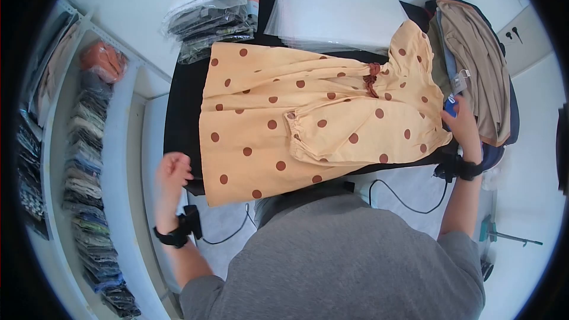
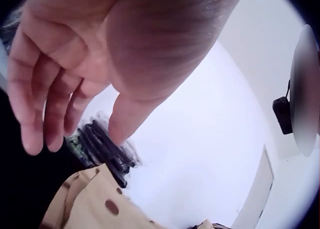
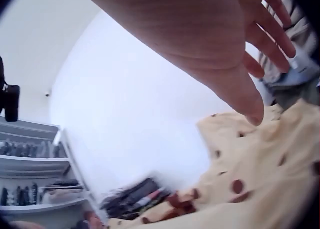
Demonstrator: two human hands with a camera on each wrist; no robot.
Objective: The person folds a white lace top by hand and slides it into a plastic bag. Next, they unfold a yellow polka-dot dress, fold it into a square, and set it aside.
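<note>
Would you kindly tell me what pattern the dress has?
The dress has brown polka dots on pale yellow, seen best in the head view.

- I work in what looks like a clothing stockroom or packing room.
- On my left, white shelves hold rows of bagged clothes.
- Clear bags lie stacked on my black table, near a bagged pile.
- A dress lies before me, other garments beside it.
</note>
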